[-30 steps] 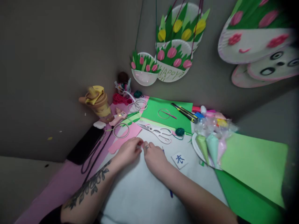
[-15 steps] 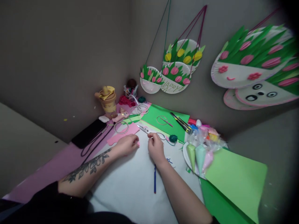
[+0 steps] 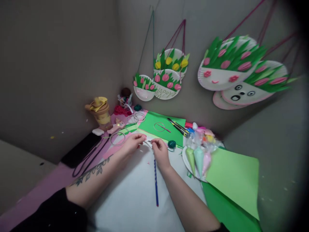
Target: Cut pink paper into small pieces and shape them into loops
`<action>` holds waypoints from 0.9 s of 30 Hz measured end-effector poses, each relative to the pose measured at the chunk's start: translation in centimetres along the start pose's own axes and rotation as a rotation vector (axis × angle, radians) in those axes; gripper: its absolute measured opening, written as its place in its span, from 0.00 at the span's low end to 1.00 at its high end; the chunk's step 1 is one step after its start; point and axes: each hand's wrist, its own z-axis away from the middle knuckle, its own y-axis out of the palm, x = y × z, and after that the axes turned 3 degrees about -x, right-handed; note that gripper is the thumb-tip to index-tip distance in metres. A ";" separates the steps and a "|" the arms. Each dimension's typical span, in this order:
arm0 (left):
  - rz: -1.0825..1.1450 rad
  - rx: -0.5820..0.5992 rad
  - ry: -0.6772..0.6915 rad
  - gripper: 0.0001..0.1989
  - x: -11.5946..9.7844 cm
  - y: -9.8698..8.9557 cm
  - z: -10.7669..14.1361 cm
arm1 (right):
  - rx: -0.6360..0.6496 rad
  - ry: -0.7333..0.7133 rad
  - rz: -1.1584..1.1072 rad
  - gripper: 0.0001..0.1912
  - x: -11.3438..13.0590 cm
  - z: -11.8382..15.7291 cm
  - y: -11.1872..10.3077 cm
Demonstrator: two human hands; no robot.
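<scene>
My left hand (image 3: 135,143) is closed, pinching a small pink paper piece (image 3: 145,138) between thumb and fingertips. Close to its right, my right hand (image 3: 160,151) has its thumb and fingers pressed together; whatever lies between them is too small or hidden to make out. A pale, partly covered object, perhaps the scissors (image 3: 147,144), shows between the two hands. Below my right hand a blue pencil (image 3: 156,185) lies on the white sheet (image 3: 125,193). Larger pink paper (image 3: 110,152) sits partly behind my left forearm.
A dark green yarn ball (image 3: 171,144) and yellow-black cutter knives (image 3: 178,127) lie beyond my right hand. At right, a paper plate (image 3: 185,158) bears filled piping bags. A phone (image 3: 80,151), cables and a cup (image 3: 102,112) stand left. Paper-plate flower baskets (image 3: 166,87) hang on the wall.
My hands have come closer together, and the left has risen with the pink piece. The right hand now covers more of the scissors' area. The view has shifted, moving the surroundings leftward.
</scene>
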 end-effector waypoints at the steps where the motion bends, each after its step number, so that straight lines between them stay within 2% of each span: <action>1: 0.036 0.005 0.001 0.19 -0.2 0.5 -0.4 | -0.004 0.005 -0.018 0.09 0.0 -0.1 0.0; 7: 0.174 0.075 -0.022 0.18 1.0 2.5 -0.7 | 0.003 0.041 -0.045 0.09 -0.1 -0.5 0.0; 11: 0.149 0.103 -0.046 0.16 1.6 2.4 -0.6 | 0.011 0.078 0.007 0.10 -0.2 -0.7 -0.1; 15: 0.117 0.090 -0.047 0.14 1.6 2.0 -1.0 | 0.057 0.062 0.116 0.07 -0.5 -1.5 -1.3; 16: 0.122 0.083 -0.051 0.14 1.6 1.9 -1.1 | 0.064 0.045 0.163 0.06 -0.6 -1.8 -1.8; 18: 0.146 0.070 -0.062 0.14 1.6 1.8 -1.2 | 0.130 -0.018 0.356 0.11 -0.4 -2.3 -2.7; 22: 0.225 0.049 -0.093 0.14 1.3 1.7 -1.4 | 0.380 -0.147 0.818 0.13 0.4 -2.6 -3.5; 27: 0.354 0.034 -0.167 0.16 -0.5 1.4 -0.9 | 0.463 -0.146 1.055 0.11 1.5 -2.5 -2.8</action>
